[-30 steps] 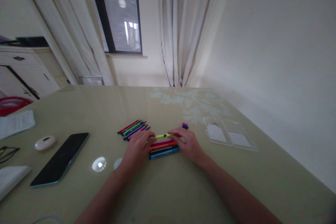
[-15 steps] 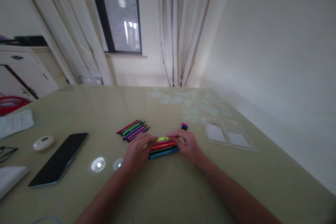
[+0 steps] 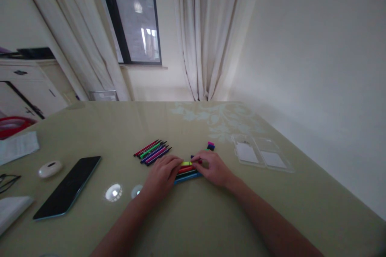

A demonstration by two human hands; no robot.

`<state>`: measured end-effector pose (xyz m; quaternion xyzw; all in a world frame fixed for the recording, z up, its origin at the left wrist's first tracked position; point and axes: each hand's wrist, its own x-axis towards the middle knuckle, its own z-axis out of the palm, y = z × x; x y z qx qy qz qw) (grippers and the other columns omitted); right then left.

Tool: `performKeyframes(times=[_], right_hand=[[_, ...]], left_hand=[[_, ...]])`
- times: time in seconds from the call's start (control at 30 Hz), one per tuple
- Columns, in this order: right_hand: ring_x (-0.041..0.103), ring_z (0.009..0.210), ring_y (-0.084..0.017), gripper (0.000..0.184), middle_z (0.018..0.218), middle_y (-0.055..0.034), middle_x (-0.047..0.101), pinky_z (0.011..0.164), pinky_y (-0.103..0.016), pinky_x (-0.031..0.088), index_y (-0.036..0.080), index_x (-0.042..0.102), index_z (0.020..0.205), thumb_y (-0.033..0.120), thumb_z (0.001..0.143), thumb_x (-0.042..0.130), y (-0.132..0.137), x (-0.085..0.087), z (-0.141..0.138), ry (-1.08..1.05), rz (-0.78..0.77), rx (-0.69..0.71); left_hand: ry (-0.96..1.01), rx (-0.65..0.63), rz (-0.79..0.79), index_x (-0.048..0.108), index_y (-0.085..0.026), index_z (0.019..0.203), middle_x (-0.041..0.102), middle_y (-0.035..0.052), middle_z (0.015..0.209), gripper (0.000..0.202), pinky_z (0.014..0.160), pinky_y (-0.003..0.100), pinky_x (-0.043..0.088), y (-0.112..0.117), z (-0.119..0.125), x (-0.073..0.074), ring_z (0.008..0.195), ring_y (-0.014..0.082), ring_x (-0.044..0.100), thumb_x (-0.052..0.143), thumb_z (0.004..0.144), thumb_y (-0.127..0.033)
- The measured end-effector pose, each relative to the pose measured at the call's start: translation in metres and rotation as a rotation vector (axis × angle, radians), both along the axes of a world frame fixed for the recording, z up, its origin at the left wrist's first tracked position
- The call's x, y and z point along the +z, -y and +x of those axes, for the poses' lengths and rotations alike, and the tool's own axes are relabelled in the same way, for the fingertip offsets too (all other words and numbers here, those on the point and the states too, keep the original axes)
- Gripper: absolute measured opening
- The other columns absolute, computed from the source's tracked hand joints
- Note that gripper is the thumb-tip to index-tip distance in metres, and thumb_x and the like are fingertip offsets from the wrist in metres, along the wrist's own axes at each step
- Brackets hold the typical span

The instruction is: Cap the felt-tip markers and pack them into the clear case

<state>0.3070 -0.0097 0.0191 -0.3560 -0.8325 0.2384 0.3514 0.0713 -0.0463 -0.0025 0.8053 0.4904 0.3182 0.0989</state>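
Observation:
My left hand (image 3: 162,174) and my right hand (image 3: 212,167) rest on the table (image 3: 193,217), pinched on the two ends of a yellow marker (image 3: 186,163). That marker lies against a row of capped markers (image 3: 187,172) in red, black and blue between my hands. Several more markers (image 3: 152,151) with bare dark tips lie in a loose bunch just beyond my left hand. Loose caps (image 3: 210,145), pink and dark, sit past my right hand.
A clear plastic case (image 3: 261,156) lies open at the right. To the left are a dark phone (image 3: 68,186), a white oval object (image 3: 50,168), folded glasses (image 3: 7,180) and papers (image 3: 18,146). A wall runs along the table's right edge.
My hands brought the yellow marker down and toward me, onto the far side of the capped row. The view shifted slightly.

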Motion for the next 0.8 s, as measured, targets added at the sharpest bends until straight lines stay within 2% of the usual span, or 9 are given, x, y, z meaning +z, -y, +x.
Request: performKeyframes(times=[0.1, 0.27, 0.33, 0.43, 0.53, 0.63, 0.8], right_hand=[[0.070, 0.085, -0.020, 0.009, 0.089, -0.0043, 0.077, 0.086, -0.034, 0.051, 0.021, 0.076, 0.094, 0.023, 0.094, 0.068, -0.006, -0.001, 0.004, 0.015, 0.019, -0.053], [0.068, 0.095, -0.023, 0.018, 0.100, -0.0082, 0.076, 0.090, -0.037, 0.050, 0.019, 0.074, 0.102, 0.020, 0.097, 0.057, -0.021, -0.006, 0.016, -0.030, 0.053, -0.267], [0.067, 0.099, -0.024, 0.020, 0.103, -0.0087, 0.076, 0.092, -0.039, 0.049, 0.019, 0.074, 0.103, 0.017, 0.096, 0.056, -0.024, -0.007, 0.018, 0.005, 0.060, -0.262], [0.067, 0.102, -0.023, 0.025, 0.104, -0.0065, 0.077, 0.100, -0.041, 0.044, 0.022, 0.075, 0.104, 0.012, 0.096, 0.053, -0.024, -0.010, 0.017, 0.092, 0.061, -0.169], [0.067, 0.106, -0.022, 0.026, 0.109, -0.0045, 0.078, 0.108, -0.046, 0.037, 0.024, 0.075, 0.105, 0.013, 0.098, 0.053, -0.020, -0.012, 0.013, 0.171, 0.076, -0.091], [0.067, 0.107, -0.023, 0.025, 0.111, -0.0047, 0.078, 0.109, -0.047, 0.034, 0.024, 0.075, 0.107, 0.015, 0.099, 0.054, -0.019, -0.014, 0.012, 0.208, 0.084, -0.099], [0.068, 0.110, -0.023, 0.026, 0.113, -0.0042, 0.079, 0.111, -0.047, 0.033, 0.026, 0.076, 0.108, 0.017, 0.099, 0.054, -0.023, -0.012, 0.017, 0.159, 0.016, -0.137]], left_hand=[[-0.038, -0.034, -0.042, 0.074, -0.024, 0.118, 0.073, 0.0081, 0.115, 0.029, 0.097, 0.039, 0.051, 0.002, 0.002, 0.000, 0.106, 0.0239, 0.065, 0.050, 0.105, -0.033], [-0.037, -0.035, -0.083, 0.067, -0.023, 0.133, 0.069, 0.0095, 0.126, 0.035, 0.102, 0.041, 0.049, 0.004, 0.005, 0.001, 0.115, 0.0250, 0.062, 0.048, 0.105, -0.035], [-0.044, -0.046, -0.081, 0.067, -0.024, 0.132, 0.069, 0.0091, 0.127, 0.034, 0.102, 0.042, 0.048, 0.005, 0.005, 0.002, 0.115, 0.0253, 0.062, 0.049, 0.105, -0.034], [-0.056, -0.104, -0.085, 0.073, -0.025, 0.118, 0.071, 0.0075, 0.120, 0.029, 0.098, 0.040, 0.048, 0.005, 0.007, 0.006, 0.110, 0.0239, 0.064, 0.048, 0.106, -0.034], [-0.046, -0.124, -0.095, 0.074, -0.024, 0.112, 0.073, 0.0068, 0.114, 0.028, 0.095, 0.038, 0.049, 0.004, 0.007, 0.008, 0.105, 0.0233, 0.065, 0.048, 0.106, -0.034], [-0.037, -0.014, -0.083, 0.073, -0.023, 0.111, 0.074, 0.0070, 0.110, 0.028, 0.095, 0.039, 0.050, 0.000, 0.000, 0.007, 0.104, 0.0243, 0.066, 0.047, 0.105, -0.033], [-0.131, 0.377, -0.033, 0.071, -0.020, 0.111, 0.071, 0.0104, 0.113, 0.029, 0.097, 0.045, 0.050, -0.008, -0.025, 0.005, 0.107, 0.0294, 0.065, 0.045, 0.102, -0.028]])
